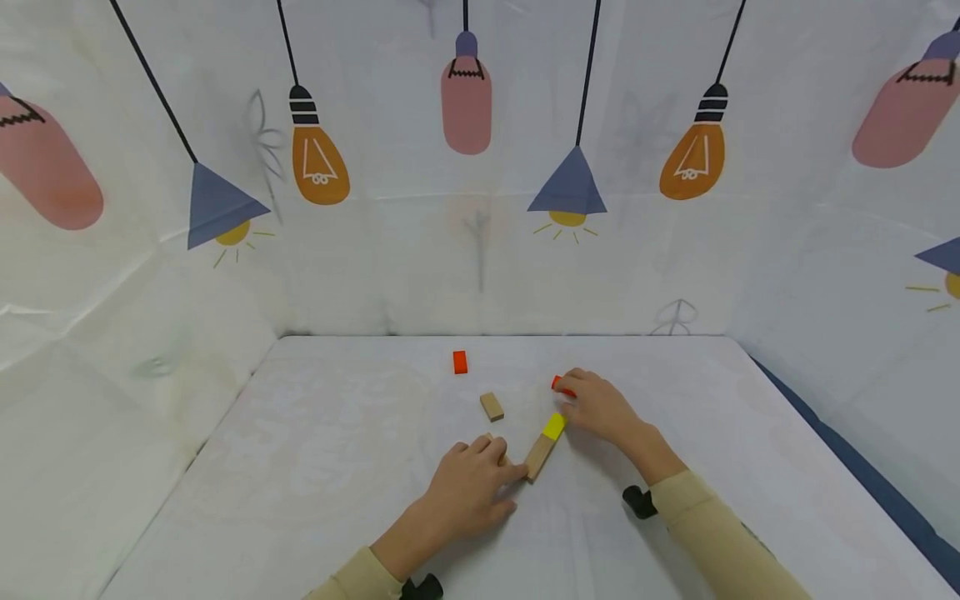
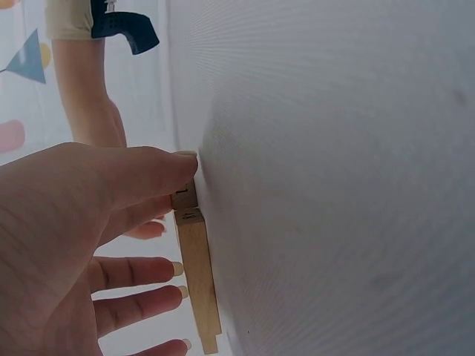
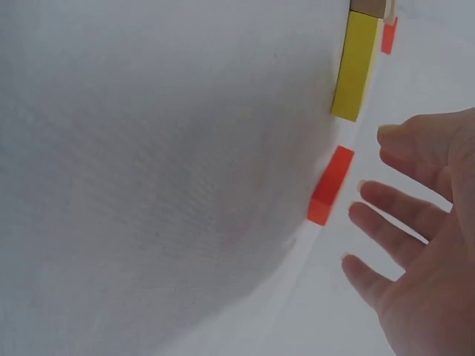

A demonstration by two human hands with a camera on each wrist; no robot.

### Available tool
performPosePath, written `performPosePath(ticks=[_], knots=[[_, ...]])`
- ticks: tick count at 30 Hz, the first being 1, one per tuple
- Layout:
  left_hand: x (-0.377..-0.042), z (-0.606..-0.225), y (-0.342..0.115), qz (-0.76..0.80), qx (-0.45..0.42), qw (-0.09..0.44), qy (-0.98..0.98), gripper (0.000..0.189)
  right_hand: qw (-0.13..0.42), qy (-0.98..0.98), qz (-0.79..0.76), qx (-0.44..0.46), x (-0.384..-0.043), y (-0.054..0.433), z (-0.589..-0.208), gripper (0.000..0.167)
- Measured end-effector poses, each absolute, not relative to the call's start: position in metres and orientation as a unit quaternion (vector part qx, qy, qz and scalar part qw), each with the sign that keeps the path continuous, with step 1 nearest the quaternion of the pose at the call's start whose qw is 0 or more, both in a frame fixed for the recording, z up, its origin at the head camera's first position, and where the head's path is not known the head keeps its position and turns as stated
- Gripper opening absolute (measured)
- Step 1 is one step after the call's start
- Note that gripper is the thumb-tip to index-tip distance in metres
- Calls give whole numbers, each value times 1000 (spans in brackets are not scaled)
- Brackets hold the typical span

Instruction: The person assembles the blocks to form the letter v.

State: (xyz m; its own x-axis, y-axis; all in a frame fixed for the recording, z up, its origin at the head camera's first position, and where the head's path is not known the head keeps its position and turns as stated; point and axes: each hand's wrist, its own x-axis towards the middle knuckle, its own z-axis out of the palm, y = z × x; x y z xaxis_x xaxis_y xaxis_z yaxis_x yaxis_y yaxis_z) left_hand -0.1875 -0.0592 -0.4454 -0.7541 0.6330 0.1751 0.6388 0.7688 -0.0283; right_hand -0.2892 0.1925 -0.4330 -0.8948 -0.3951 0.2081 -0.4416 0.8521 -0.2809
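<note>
My left hand (image 1: 468, 492) reaches over the white table with fingers fairly straight, its index finger at the near end of a wooden block (image 1: 537, 458). A second wooden block (image 2: 197, 274) lies by its other fingers, partly hidden in the head view. A yellow block (image 1: 554, 427) continues the line from the first wooden block. My right hand (image 1: 600, 408) is over a red block (image 1: 557, 382). In the right wrist view its fingers are spread and relaxed beside that red block (image 3: 330, 185), with a small gap between. The red block lies just past the yellow block (image 3: 356, 67).
Another red block (image 1: 460, 362) lies farther back on the table (image 1: 337, 417). A loose wooden block (image 1: 492, 407) is between it and my left hand. A white sheet printed with lamps (image 1: 480, 250) hangs behind the table's far edge.
</note>
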Motion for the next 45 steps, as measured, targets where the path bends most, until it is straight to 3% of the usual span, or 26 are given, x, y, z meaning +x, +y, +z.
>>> performPosePath(ticks=[24,45], knots=[[-188,-446,-61,-16,-344,78,-936,41,41,-971,156,176,-310,198,-435,30],[-187,-444,-61,-13,-348,75,-934,41,46,-968,146,198,-317,207,-443,28]])
